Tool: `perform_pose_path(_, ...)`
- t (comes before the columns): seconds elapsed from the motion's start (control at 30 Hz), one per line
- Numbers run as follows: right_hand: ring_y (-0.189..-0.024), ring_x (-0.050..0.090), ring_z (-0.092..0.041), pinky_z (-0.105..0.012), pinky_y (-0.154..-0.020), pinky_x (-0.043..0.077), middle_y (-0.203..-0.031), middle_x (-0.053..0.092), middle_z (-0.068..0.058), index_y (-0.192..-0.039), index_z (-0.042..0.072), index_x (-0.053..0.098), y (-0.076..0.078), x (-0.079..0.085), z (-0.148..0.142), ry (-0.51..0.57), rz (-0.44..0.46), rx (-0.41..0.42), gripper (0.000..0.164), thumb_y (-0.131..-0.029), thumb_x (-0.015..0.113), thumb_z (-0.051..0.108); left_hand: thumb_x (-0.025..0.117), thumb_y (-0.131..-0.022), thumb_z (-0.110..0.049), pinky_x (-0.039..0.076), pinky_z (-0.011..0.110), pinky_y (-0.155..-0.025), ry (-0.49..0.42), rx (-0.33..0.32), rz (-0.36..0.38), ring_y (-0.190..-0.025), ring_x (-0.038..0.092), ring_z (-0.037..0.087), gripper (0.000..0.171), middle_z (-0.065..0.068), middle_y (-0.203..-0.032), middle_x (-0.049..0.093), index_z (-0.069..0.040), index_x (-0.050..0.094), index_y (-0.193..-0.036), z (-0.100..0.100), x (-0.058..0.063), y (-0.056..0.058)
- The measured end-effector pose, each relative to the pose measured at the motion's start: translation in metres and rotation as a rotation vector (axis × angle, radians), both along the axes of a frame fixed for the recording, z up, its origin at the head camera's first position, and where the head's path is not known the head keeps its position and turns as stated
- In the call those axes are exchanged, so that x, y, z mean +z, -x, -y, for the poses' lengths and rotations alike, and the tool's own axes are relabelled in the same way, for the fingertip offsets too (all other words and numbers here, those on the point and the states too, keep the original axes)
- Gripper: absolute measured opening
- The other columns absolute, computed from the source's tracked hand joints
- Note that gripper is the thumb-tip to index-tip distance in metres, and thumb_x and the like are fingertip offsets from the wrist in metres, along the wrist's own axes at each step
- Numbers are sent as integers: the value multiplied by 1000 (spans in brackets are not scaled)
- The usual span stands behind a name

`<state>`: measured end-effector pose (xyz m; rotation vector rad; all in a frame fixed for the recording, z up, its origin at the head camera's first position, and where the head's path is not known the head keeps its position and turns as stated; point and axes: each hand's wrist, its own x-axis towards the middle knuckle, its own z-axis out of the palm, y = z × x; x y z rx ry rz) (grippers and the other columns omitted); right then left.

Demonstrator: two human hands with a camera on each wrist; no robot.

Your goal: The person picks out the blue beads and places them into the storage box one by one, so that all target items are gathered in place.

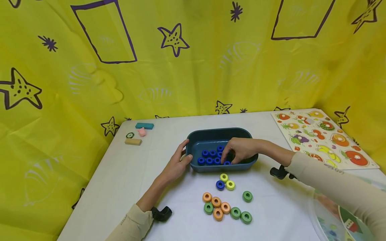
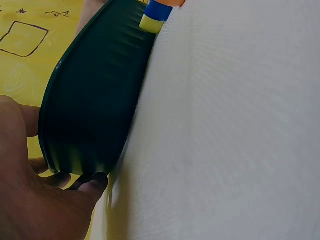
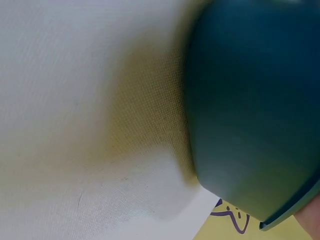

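Note:
A dark teal tray (image 1: 221, 168) stands on the white table, with several blue rings (image 1: 209, 161) lying in neat rows inside it. My left hand (image 1: 178, 163) grips the tray's left end, thumb at the front corner; the left wrist view shows this hand (image 2: 45, 185) with fingertips against the tray's outer wall (image 2: 95, 100). Reaching in over the right side, my right hand (image 1: 241, 149) points its fingers down and pinches a blue ring (image 1: 227, 163) near the front wall. In the right wrist view the tray's side (image 3: 250, 125) hides most of that hand.
In front of the tray lie yellow rings (image 1: 230, 185), a loose blue ring (image 1: 220, 185), orange rings (image 1: 216, 202) and green rings (image 1: 246, 217). A fruit puzzle board (image 1: 325, 137) occupies the back right. Small blocks (image 1: 133, 142) sit back left. A clear round container (image 1: 322, 217) is front right.

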<state>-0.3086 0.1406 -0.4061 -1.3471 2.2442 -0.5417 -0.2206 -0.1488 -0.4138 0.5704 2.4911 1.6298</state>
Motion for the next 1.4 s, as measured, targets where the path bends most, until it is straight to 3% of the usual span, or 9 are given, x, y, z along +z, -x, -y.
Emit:
perform_pose_path(0.33,-97,55,-6,-30,-80,45,-103,63,19,-105,30,70,0,3,-2,13,-25,10,31,-79,72,14,45,-98,-14,24,54,-103,0,-6,1,-132,27,37,58,9,-153,15,-9,17,-149,1,-2,0)
perform_pose_path(0.5,-62,50,-5,-24,-55,41,-94,66,12,-105,27,71,-5,16,-5,71,-82,-45,26,-79,73,22,45,-98,-14,24,54,-103,8,-2,1,-132,27,36,58,9,-153,15,-9,17,-149,1,-1,0)
perform_pose_path(0.63,-48,41,-4,-22,-46,37,-87,65,12,-104,28,70,-21,28,-5,171,-119,-123,25,-80,73,32,45,-98,-14,23,54,-103,7,-1,1,-133,26,37,58,9,-153,15,-10,17,-149,1,-1,-1)
perform_pose_path(0.8,-48,41,-4,-21,-45,36,-74,57,17,-106,33,68,-59,32,2,269,-175,-165,29,-78,73,40,45,-98,-13,22,55,-104,4,2,1,-133,26,37,58,10,-153,15,-10,17,-149,1,-1,-1)
perform_pose_path(0.97,-47,40,-2,-19,-44,34,-84,64,16,-109,29,68,-101,24,10,265,-169,-252,33,-77,74,35,44,-98,-14,22,54,-104,11,-2,6,-133,26,36,58,10,-153,14,-10,16,-149,0,1,0)
perform_pose_path(1.07,-43,38,-2,-19,-42,33,-98,66,13,-111,25,69,-117,12,14,249,-146,-323,36,-77,75,33,44,-98,-13,22,54,-104,8,-4,6,-133,26,36,58,10,-153,14,-10,16,-149,0,2,0)
perform_pose_path(1.2,-49,40,-1,-20,-50,40,-105,66,11,-115,19,68,-126,-6,20,230,-150,-374,41,-76,75,30,44,-98,-13,22,54,-104,4,-7,2,-133,26,36,58,10,-153,14,-9,16,-148,0,2,1)
perform_pose_path(1.4,-71,52,-1,-24,-71,47,-107,63,12,-114,17,68,-126,-20,24,211,-211,-361,38,-77,73,26,44,-98,-14,22,55,-103,6,-4,9,-133,26,37,58,10,-153,14,-10,17,-149,0,1,0)
